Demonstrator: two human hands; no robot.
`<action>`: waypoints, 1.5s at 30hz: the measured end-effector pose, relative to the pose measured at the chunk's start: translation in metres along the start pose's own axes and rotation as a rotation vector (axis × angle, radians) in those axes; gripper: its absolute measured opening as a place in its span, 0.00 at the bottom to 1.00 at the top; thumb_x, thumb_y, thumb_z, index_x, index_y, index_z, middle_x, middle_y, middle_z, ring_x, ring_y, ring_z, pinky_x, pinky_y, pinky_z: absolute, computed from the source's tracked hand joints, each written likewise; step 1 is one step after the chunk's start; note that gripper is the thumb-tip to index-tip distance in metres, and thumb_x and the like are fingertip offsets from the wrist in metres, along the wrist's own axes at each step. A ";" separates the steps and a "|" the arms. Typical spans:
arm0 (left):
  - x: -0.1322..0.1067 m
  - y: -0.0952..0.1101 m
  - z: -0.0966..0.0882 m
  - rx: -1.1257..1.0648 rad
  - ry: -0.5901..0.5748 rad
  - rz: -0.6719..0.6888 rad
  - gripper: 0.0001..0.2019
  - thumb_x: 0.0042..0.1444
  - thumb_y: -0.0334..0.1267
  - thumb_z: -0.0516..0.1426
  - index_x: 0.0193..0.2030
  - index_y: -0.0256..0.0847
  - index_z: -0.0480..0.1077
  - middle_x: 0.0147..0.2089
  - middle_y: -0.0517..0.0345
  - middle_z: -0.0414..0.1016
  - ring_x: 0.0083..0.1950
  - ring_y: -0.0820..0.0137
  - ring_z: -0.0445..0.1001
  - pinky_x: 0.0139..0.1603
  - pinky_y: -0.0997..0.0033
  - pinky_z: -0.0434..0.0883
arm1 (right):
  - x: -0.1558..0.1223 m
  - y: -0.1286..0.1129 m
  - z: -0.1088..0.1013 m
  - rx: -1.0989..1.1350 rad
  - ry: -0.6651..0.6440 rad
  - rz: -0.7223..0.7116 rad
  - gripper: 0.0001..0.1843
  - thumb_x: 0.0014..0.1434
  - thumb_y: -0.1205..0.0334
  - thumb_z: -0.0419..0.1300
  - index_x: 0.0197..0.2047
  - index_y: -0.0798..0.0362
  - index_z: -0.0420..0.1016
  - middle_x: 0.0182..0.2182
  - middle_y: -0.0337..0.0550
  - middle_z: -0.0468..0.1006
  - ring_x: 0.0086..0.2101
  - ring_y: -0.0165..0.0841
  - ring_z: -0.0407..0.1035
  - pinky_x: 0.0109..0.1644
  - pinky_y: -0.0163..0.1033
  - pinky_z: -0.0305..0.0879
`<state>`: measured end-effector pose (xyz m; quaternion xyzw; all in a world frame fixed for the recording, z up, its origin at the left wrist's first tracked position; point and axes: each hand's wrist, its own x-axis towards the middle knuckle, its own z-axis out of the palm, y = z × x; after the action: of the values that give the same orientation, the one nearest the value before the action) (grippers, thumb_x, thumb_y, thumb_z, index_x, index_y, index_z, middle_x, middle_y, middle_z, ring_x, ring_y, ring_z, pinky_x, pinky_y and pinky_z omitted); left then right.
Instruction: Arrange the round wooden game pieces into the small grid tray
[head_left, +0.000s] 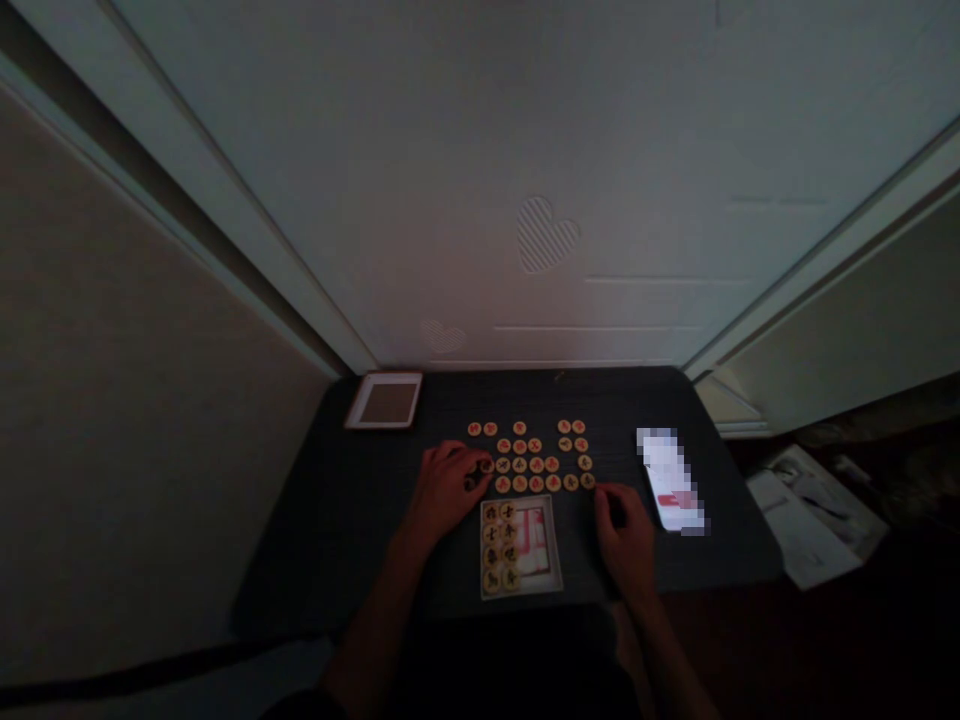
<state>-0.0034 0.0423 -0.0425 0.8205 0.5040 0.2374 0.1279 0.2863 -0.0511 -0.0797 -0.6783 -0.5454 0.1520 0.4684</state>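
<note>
Pieces (527, 465) behind box (558, 550) look light, slick; pinch rims. Left hand (446, 490) curls over some, grip unclear; right hand (622, 535) half-curled, empty.

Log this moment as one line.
left hand: on round tan wooden discs, left end | right hand: beside rightmost disc, contact unclear | shallow square box between hands: part-filled with discs | surface: dark table

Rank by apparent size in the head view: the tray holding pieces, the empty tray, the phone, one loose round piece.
1. Tray holding pieces, though it lies nearest the camera.
2. Phone and empty tray: too alike to rank.
3. Loose round piece, clearly smallest.
</note>
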 end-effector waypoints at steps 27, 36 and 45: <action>-0.006 0.040 -0.018 -0.504 0.066 -0.125 0.12 0.60 0.39 0.62 0.51 0.46 0.76 0.50 0.54 0.76 0.40 0.71 0.78 0.43 0.68 0.78 | -0.001 0.000 -0.001 0.010 0.004 0.010 0.15 0.67 0.51 0.56 0.44 0.52 0.77 0.40 0.49 0.79 0.40 0.40 0.73 0.45 0.46 0.71; -0.012 0.048 -0.009 -0.615 0.023 -0.129 0.11 0.59 0.39 0.62 0.48 0.44 0.78 0.49 0.52 0.79 0.44 0.67 0.80 0.45 0.65 0.81 | 0.000 -0.002 -0.001 0.017 0.016 -0.005 0.15 0.68 0.50 0.56 0.43 0.52 0.78 0.38 0.49 0.79 0.39 0.40 0.73 0.44 0.46 0.71; -0.019 0.059 -0.005 -0.652 -0.037 -0.218 0.07 0.56 0.38 0.65 0.42 0.46 0.79 0.40 0.60 0.83 0.37 0.67 0.81 0.43 0.65 0.80 | -0.014 -0.034 0.001 0.084 -0.058 -0.063 0.11 0.66 0.56 0.57 0.45 0.50 0.77 0.40 0.48 0.80 0.41 0.40 0.75 0.47 0.46 0.73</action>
<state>0.0319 -0.0021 -0.0169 0.6818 0.4840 0.3561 0.4173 0.2599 -0.0645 -0.0569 -0.6357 -0.5731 0.1795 0.4849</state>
